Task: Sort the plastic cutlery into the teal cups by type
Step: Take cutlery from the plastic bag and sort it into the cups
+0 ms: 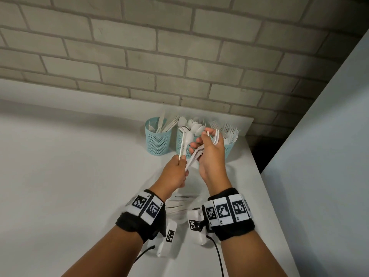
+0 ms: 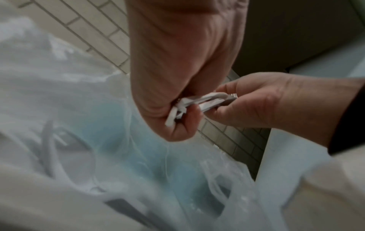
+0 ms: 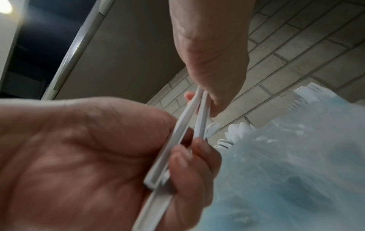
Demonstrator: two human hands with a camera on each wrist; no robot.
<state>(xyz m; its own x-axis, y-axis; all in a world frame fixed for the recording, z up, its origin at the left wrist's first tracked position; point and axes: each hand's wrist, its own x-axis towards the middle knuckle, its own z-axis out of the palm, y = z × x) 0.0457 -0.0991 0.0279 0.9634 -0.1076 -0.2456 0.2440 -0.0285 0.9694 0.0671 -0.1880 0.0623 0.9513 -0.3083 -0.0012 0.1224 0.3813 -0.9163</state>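
Three teal mesh cups stand by the brick wall: the left cup (image 1: 158,139) holds knives, the middle cup (image 1: 182,145) spoons, the right cup (image 1: 229,149) forks. My left hand (image 1: 180,159) pinches the handle ends of a white spoon (image 1: 188,139) and a second thin white piece beside it, just in front of the middle cup. My right hand (image 1: 199,141) grips a bundle of white forks (image 1: 216,136), whose handles slant down towards the left hand. In the right wrist view my right hand (image 3: 183,157) curls round handles (image 3: 168,156) that the left hand's fingers (image 3: 215,100) pinch higher up.
A clear plastic bag (image 1: 180,206) with more white cutlery lies on the white table (image 1: 69,166) under my wrists and fills the lower wrist views (image 2: 98,140). The table's right edge (image 1: 257,168) runs close to the cups. A pale panel (image 1: 329,136) rises at right.
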